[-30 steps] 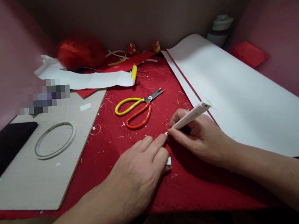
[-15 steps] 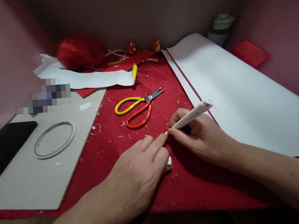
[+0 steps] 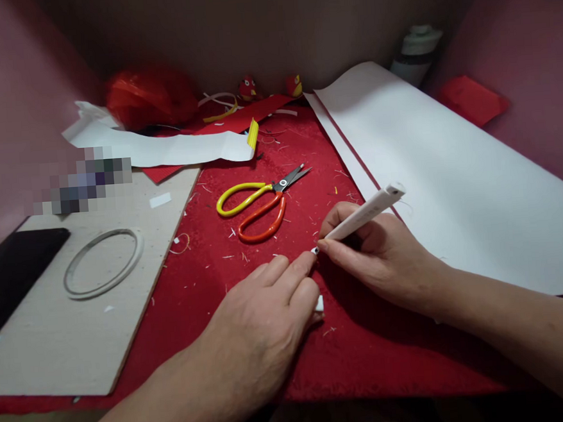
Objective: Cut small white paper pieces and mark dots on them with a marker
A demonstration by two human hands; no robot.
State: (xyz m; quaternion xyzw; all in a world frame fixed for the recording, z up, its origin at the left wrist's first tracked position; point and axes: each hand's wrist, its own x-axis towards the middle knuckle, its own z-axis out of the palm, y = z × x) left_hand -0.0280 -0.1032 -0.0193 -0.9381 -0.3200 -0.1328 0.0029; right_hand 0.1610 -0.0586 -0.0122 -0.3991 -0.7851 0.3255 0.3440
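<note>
**Small work: steady the piece first, then let the pen do little**

The right hand [image 3: 381,252] grips a slim white pen [image 3: 363,213] low on its barrel, the fingers curled close to the tip. That low hold suits fine work, though the fingers hide the pen's point. The left hand [image 3: 264,312] lies low on the red-covered counter [image 3: 379,365], its fingertips over a small white piece [image 3: 315,251]. Whether they pinch it or only press it, I cannot tell. One end, with a dark spot on it, peeks out right beside the pen hand; a second white edge [image 3: 319,303] shows lower down by the thumb, perhaps part of the same piece.

The step looks like marking that little end. To do it well, keep the left fingertips just clear of the pen's path, press straight down so the piece cannot swivel, and use short, light strokes. Tilting the pen hand slightly would probably open up the view of the tip.

The scissors [image 3: 280,190] lie just beyond the hands, blades pointing away, so avoid sliding knuckles forward. Loose trimmings around them could get under the piece. Farther out, the large white sheet [image 3: 453,180] sits to the right and the pale board [image 3: 79,347] to the left.
</note>
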